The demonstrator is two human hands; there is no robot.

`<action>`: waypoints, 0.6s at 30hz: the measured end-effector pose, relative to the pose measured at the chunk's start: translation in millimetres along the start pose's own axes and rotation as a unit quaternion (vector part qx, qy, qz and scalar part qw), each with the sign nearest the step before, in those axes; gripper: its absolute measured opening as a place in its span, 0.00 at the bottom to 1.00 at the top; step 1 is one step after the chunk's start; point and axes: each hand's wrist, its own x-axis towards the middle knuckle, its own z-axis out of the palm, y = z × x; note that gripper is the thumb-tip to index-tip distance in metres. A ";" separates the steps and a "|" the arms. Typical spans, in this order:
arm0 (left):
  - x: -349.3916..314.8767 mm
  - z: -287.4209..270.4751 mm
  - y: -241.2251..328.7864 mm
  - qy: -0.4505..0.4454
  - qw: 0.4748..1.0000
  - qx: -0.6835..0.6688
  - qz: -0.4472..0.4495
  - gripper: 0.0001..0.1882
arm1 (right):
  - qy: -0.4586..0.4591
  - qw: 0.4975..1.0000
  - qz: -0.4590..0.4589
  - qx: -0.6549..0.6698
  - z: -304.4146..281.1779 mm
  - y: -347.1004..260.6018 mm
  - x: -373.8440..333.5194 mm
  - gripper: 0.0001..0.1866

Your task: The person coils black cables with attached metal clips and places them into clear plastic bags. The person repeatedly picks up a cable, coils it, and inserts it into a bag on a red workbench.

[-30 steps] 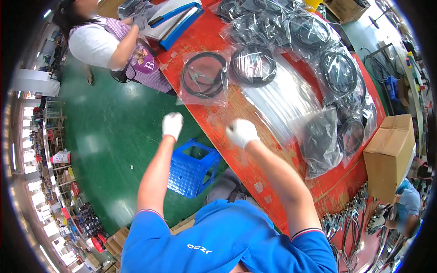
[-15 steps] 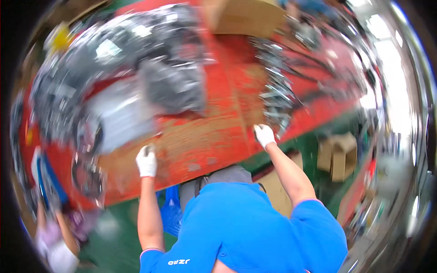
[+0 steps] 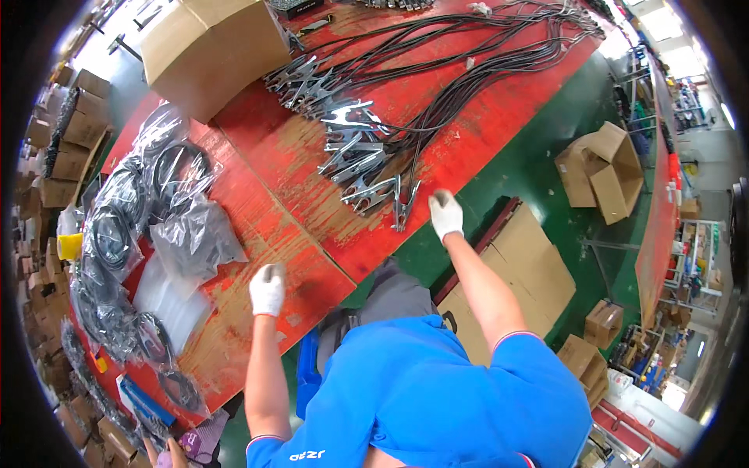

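White gloves cover both of my hands. My left hand [image 3: 268, 289], fingers curled in, hovers over the worn near edge of the red table [image 3: 273, 265], and nothing shows in it. Off the table's right edge is my right hand [image 3: 446, 214], also curled, with no object visible in it. Just left of it lie several metal spring clamps [image 3: 365, 191], joined to long black cables [image 3: 445, 109] running to the far right. A clear bag of dark parts [image 3: 197, 240] rests beyond my left hand, on translucent plastic sheets [image 3: 168, 300].
Bagged coils of black cable [image 3: 113, 238] line the table's left side. A large cardboard box [image 3: 214, 58] stands at the back. On the green floor to the right are an open carton [image 3: 605, 173] and flat cardboard [image 3: 519, 269]. Another person's hand [image 3: 156, 429] is at lower left, near a blue-and-white object [image 3: 144, 400].
My view has turned to the right, so the bags sit further left and the clamps nearer the middle. The blur has gone. Both hands remain curled, with nothing visibly picked up.
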 end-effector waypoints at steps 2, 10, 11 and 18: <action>-7.9 39.8 36.0 -0.032 0.997 0.069 0.017 0.14 | -0.051 0.997 -0.046 -0.034 -6.1 -51.3 57.6 0.20; 9.7 95.0 208.7 -0.113 0.979 0.134 0.107 0.14 | -0.199 0.896 -0.332 -0.216 31.1 -127.7 197.7 0.15; 16.7 92.8 217.5 -0.113 0.978 0.136 0.110 0.14 | -0.254 0.892 -0.309 -0.210 33.5 -131.2 204.9 0.15; 82.5 99.1 308.7 0.016 0.959 0.110 0.260 0.11 | -0.189 0.886 -0.415 0.085 -29.0 -162.1 229.4 0.10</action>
